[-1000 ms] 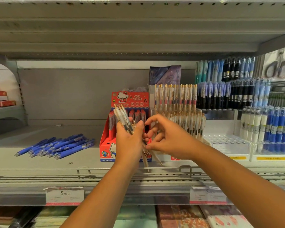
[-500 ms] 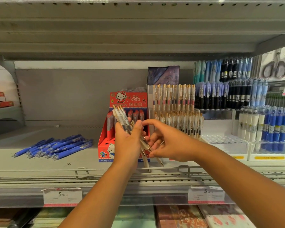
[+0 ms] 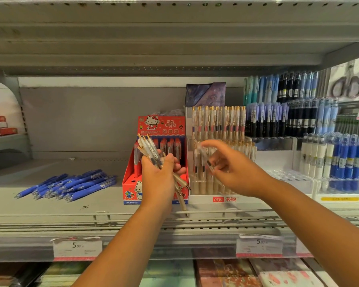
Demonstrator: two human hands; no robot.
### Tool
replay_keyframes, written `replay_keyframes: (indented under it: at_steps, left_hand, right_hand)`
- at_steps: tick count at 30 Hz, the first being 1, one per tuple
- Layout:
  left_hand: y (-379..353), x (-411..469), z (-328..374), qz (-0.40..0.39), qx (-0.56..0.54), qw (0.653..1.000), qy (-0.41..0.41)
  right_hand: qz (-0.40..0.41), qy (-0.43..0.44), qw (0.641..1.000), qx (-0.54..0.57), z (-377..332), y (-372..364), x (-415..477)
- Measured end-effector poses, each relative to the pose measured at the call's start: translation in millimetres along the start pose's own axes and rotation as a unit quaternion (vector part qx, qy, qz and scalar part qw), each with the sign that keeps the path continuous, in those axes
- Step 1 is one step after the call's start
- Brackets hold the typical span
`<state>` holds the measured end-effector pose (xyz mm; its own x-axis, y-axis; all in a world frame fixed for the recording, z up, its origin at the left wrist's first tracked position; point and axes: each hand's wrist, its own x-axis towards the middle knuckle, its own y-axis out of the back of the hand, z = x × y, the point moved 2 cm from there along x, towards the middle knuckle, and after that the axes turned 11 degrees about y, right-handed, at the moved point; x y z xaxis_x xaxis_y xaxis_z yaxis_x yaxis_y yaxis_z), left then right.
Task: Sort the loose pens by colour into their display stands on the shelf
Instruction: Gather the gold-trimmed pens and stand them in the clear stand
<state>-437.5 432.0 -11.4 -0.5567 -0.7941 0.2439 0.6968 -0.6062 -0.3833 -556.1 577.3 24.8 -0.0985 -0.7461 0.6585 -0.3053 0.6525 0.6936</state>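
Observation:
My left hand (image 3: 159, 179) grips a bundle of clear pens with gold clips (image 3: 151, 152) in front of the red Hello Kitty pen box (image 3: 131, 183). My right hand (image 3: 236, 170) pinches one clear pen (image 3: 204, 157), blurred, just in front of the clear tiered stand (image 3: 226, 198), which is full of matching gold-clip pens. Several loose blue pens (image 3: 71, 184) lie in a pile on the grey shelf (image 3: 50, 204) to the left.
Stands of black, blue and teal pens (image 3: 288, 112) fill the right side, with a white-and-blue pen stand (image 3: 338, 162) lower right. Price tags (image 3: 77, 246) hang on the shelf's front rail. A shelf above overhangs. Notebooks lie on the shelf below.
My right hand has pulled one pen out of the bundle and moved right, toward the clear stand. My left hand still grips the bundle in the same place.

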Motion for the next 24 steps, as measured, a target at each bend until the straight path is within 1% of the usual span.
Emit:
replay_keyframes:
  at_steps: [2,5,8,10,12,15,24]
  left_hand:
    - [0,1,0,0.0,0.005,1.0,0.002]
    - [0,0,0,0.0,0.008,1.0,0.005]
    - [-1,-1,0,0.006,0.007,1.0,0.005]
    - [-2,-1,1,0.006,0.011,1.0,0.004]
    - [-2,-2,1,0.006,0.008,1.0,0.007]
    - [-3,-2,1,0.004,0.005,1.0,0.01]
    - [-4,-3,1,0.002,0.01,1.0,0.011]
  right_hand:
    - [0.079,0.001,0.996,0.049,5,4,0]
    - [0.17,0.006,0.983,0.062,12,7,-1]
    - [0.226,0.016,0.972,0.055,19,5,-3]
    - [0.243,0.012,0.969,0.036,25,2,-6]
    - [0.241,-0.008,0.97,0.03,30,-2,-9]
    - [0.211,-0.047,0.976,0.031,34,-7,-9]
    - [0.143,-0.117,0.982,-0.048,38,-14,-10]
